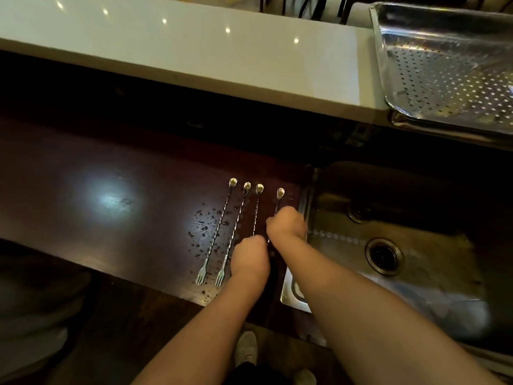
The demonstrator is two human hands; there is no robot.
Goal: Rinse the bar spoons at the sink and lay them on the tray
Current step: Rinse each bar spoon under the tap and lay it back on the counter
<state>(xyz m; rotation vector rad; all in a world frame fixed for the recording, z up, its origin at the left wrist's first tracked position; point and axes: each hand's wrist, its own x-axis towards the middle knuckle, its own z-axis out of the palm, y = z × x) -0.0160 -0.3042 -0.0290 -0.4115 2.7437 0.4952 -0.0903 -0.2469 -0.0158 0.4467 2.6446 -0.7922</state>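
Observation:
Several long twisted bar spoons lie side by side on the dark wet counter (111, 173), bowls pointing away from me. The leftmost spoon (219, 223) and the second spoon (236, 226) show their fork ends near the counter's front edge. My left hand (249, 259) is closed over the lower stem of the third spoon (256, 207). My right hand (286, 222) is closed over the stem of the rightmost spoon (279, 197), right beside the sink (416, 234). The perforated steel tray (449, 65) sits on the raised ledge at the upper right.
A pale raised bar top (194, 48) runs across the back. Water drops speckle the counter around the spoons. The sink has a round drain (384, 255) and something pale and bluish in its near corner (449, 304). My shoes show below on the floor.

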